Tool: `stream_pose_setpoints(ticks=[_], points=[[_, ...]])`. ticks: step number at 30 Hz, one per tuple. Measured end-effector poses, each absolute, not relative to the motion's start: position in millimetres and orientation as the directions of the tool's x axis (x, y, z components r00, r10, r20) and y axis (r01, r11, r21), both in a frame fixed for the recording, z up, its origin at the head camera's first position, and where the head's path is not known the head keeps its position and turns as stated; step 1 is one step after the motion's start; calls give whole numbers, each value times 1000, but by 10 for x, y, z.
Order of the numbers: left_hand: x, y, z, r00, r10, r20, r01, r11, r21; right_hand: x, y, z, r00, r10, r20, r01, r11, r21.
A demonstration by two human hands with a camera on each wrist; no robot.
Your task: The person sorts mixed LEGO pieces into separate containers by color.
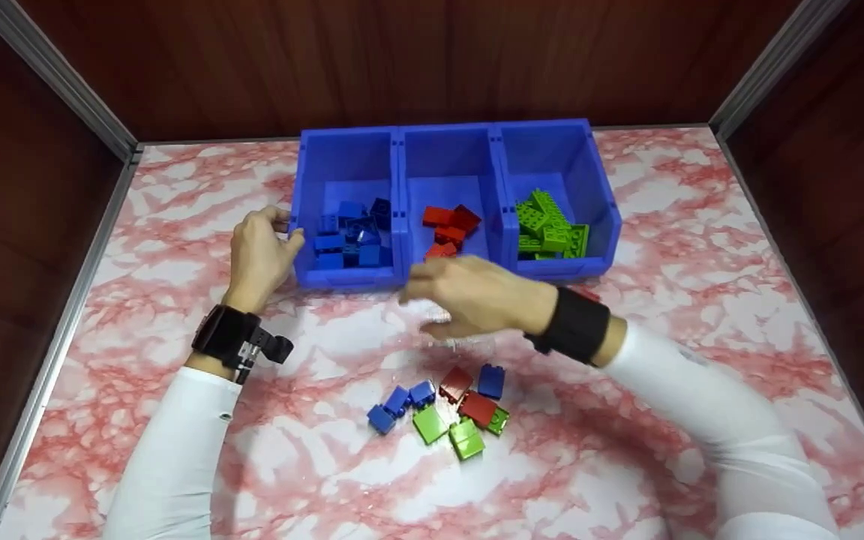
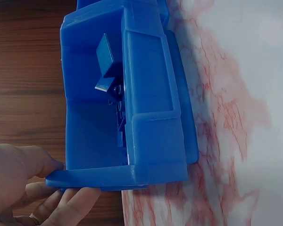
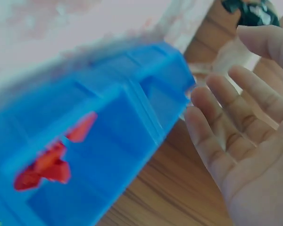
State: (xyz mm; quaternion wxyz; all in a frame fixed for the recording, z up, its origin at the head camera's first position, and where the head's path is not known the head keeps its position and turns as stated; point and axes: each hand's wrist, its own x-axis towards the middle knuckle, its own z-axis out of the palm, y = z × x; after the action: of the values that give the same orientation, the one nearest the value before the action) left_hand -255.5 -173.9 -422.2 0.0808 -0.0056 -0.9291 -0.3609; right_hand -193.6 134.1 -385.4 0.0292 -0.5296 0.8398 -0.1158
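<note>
My left hand (image 1: 261, 247) grips the outer side wall of the blue storage bin (image 1: 347, 156), its thumb on one face and fingers on the other in the left wrist view. This compartment holds blue bricks (image 1: 361, 234). Just in front of the middle compartment, with its red bricks (image 1: 450, 235), hangs my right hand (image 1: 477, 296). It is blurred in the head view; the right wrist view shows its palm bare and its fingers extended and apart. Green bricks (image 1: 552, 231) lie in the right compartment.
Nearer the body, a loose cluster on the marbled table (image 1: 312, 465) has blue bricks (image 1: 397, 402), red bricks (image 1: 479, 409) and green bricks (image 1: 430, 425). A dark wood panel (image 1: 432, 60) stands behind the bin, with side panels at left and right.
</note>
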Motion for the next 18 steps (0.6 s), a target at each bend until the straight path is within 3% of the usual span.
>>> stream_pose_setpoints(ticks=[9,18], points=[[-2551,-1761,-4218,-987,-53,153,66,735,675,-1666,1518,-4274,-416,-909,-23,-870,405,-282],[-2546,-1751,-4214,-989,-48,138,58,735,675,-1595,1527,-4469,-425,-878,-221,-786,479,-390]])
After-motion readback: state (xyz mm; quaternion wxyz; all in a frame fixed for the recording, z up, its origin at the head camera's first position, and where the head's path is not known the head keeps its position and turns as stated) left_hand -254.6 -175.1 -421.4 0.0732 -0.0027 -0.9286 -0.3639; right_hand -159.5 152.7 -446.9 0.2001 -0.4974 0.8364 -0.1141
